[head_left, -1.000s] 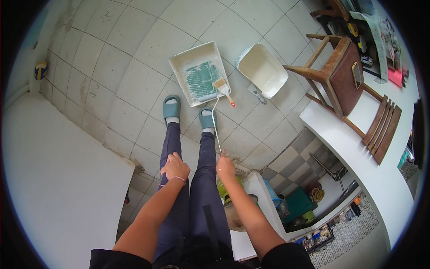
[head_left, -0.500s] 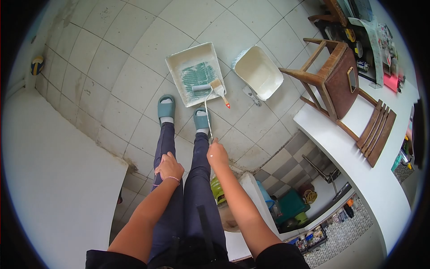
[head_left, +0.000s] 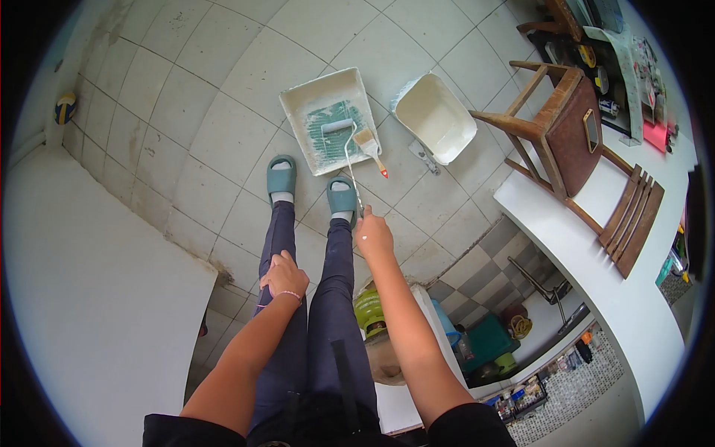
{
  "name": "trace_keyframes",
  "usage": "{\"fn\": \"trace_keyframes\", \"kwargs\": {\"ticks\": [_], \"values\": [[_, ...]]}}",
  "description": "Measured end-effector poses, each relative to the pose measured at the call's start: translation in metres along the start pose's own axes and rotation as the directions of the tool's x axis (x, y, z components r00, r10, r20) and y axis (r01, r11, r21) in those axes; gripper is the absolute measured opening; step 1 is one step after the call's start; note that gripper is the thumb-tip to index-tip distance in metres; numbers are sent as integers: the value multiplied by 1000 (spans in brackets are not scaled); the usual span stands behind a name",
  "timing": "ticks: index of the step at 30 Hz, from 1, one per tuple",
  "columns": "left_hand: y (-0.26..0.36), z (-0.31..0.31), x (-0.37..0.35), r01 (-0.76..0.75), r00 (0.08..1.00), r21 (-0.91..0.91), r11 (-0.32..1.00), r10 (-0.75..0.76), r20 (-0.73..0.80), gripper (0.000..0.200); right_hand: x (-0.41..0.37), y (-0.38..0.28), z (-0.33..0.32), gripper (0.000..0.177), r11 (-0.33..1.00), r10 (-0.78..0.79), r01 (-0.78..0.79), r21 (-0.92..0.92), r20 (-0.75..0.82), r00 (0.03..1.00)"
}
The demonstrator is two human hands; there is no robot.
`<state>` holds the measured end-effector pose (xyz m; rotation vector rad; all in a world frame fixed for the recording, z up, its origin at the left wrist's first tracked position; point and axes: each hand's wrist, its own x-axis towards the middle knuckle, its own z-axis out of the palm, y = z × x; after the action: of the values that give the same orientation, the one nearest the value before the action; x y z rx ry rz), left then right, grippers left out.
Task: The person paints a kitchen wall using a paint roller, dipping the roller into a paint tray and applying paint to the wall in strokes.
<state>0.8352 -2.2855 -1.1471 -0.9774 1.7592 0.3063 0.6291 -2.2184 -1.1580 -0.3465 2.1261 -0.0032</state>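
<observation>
My right hand (head_left: 372,235) grips the long thin handle of a paint roller (head_left: 338,125). The roller's white head lies on the ribbed green slope of a square white paint tray (head_left: 298,100) on the tiled floor ahead of my feet. My left hand (head_left: 283,277) rests on my left thigh, fingers curled, holding nothing. A flat brush with a red-tipped handle (head_left: 370,148) lies on the tray's right rim.
A white paint bucket (head_left: 436,115) lies tipped beside the tray. A wooden chair (head_left: 566,127) stands at the right, against a white counter (head_left: 596,246). A white slab (head_left: 89,298) fills the left. A green container (head_left: 370,309) sits below my right arm.
My right hand has pushed forward, sliding the roller head from the tray's near edge up onto the ribbed slope. My left hand has stayed on my thigh.
</observation>
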Motion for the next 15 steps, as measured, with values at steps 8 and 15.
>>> {"fn": "trace_keyframes", "kwargs": {"ticks": [8, 15], "values": [[1, -9, 0, 8, 1000, -24, 1000, -8, 13, 43, -7, 36, -2, 45, 997, 72, -73, 3, 22, 997], [0, -9, 2, -3, 1000, -31, 1000, 4, 12, 43, 29, 3, -29, 39, 999, 44, -45, 25, 36, 998]]}}
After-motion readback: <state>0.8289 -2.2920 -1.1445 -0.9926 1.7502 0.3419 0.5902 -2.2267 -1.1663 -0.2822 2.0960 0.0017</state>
